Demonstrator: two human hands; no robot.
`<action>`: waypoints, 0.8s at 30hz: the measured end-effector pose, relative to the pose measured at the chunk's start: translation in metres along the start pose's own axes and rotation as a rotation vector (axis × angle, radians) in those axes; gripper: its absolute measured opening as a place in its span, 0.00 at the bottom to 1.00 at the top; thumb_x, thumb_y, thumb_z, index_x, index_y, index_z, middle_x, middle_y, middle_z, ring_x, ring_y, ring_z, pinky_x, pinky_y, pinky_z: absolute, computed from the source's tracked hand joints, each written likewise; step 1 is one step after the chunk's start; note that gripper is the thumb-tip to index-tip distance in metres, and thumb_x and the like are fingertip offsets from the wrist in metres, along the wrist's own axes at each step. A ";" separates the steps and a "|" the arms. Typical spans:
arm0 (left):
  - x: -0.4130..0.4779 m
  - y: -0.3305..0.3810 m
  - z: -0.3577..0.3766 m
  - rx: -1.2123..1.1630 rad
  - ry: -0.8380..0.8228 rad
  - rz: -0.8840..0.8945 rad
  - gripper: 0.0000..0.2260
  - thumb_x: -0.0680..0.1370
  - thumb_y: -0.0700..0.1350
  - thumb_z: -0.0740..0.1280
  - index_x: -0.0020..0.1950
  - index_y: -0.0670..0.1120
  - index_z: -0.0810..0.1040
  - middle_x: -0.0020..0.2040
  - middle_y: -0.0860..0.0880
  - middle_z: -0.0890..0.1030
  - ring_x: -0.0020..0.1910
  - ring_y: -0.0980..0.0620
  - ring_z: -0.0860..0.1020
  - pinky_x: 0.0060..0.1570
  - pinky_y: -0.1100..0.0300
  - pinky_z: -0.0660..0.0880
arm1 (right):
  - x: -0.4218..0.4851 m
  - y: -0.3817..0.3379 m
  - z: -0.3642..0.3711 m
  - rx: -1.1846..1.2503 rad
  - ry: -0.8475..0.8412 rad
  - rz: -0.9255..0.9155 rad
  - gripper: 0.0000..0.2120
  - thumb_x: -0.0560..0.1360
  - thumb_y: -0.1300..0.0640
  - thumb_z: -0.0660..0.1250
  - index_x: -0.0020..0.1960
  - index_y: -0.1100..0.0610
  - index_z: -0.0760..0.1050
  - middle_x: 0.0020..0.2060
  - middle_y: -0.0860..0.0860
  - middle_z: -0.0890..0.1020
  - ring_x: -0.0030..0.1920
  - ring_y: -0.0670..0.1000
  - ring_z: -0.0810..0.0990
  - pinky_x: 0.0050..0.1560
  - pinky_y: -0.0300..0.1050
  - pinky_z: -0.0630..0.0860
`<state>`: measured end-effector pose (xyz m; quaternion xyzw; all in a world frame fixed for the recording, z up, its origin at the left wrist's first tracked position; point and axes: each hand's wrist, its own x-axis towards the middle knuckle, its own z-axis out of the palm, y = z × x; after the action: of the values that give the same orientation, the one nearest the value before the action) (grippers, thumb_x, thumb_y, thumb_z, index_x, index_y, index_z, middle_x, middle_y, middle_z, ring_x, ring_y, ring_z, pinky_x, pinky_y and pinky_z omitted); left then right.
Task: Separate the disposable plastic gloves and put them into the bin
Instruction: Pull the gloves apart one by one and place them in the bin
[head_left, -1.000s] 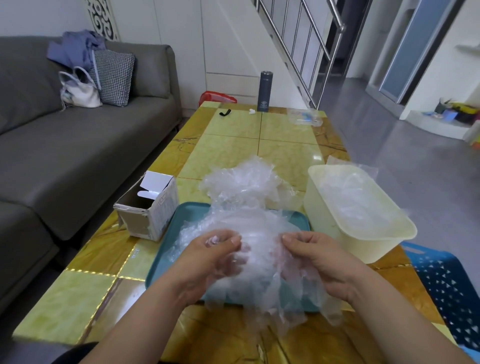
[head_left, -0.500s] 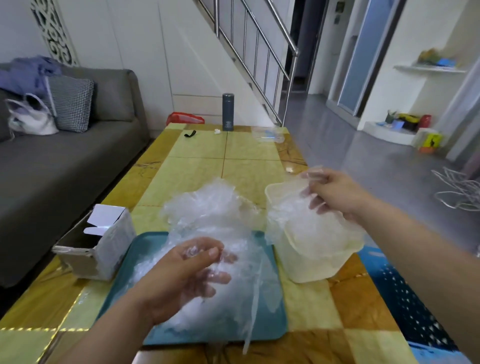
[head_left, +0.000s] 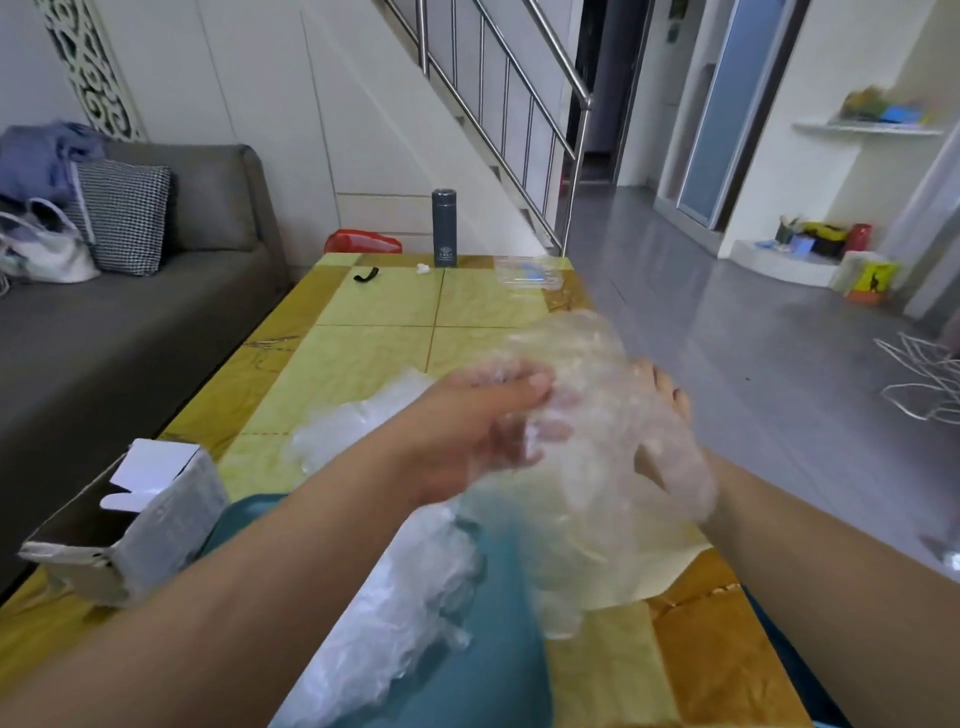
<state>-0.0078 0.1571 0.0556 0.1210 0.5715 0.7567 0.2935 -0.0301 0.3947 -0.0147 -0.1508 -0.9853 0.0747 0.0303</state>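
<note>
A bunch of clear plastic gloves is held up between both hands over the cream bin. My left hand grips the bunch from the left, fingers curled into the plastic. My right hand holds it from the right, seen blurred through the film. The bin is mostly hidden behind the gloves and my arms. A loose pile of more clear gloves lies on the teal tray below my left forearm.
An open cardboard box sits left of the tray. At the yellow table's far end stand a dark flask, a black clip and a clear packet. A grey sofa runs along the left.
My left hand left the pile on the tray and rose to the right with gloves. Both hands now meet on a bunch above the bin. The camera has tilted up and right.
</note>
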 end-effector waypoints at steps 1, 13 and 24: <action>0.018 0.003 0.004 0.011 0.026 -0.004 0.06 0.81 0.41 0.70 0.57 0.46 0.79 0.52 0.46 0.86 0.37 0.51 0.82 0.34 0.60 0.81 | 0.000 0.000 -0.013 0.090 0.030 -0.050 0.21 0.78 0.53 0.59 0.68 0.55 0.75 0.63 0.58 0.76 0.64 0.60 0.76 0.60 0.53 0.73; 0.152 -0.060 0.034 0.883 0.394 -0.048 0.11 0.78 0.42 0.67 0.58 0.42 0.83 0.55 0.42 0.85 0.53 0.42 0.84 0.54 0.49 0.82 | -0.020 0.058 -0.053 0.491 0.110 -0.305 0.20 0.81 0.64 0.62 0.71 0.52 0.73 0.69 0.43 0.70 0.71 0.43 0.68 0.62 0.22 0.59; 0.137 -0.055 0.032 0.822 0.480 0.037 0.25 0.77 0.40 0.71 0.73 0.46 0.71 0.67 0.44 0.76 0.58 0.46 0.78 0.53 0.56 0.79 | -0.018 -0.010 -0.011 0.139 -0.472 -0.216 0.50 0.76 0.38 0.67 0.83 0.49 0.37 0.81 0.54 0.57 0.73 0.60 0.70 0.71 0.54 0.71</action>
<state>-0.0839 0.2721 -0.0065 0.0592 0.8730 0.4794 0.0673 -0.0144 0.3817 -0.0026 -0.0208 -0.9679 0.1718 -0.1824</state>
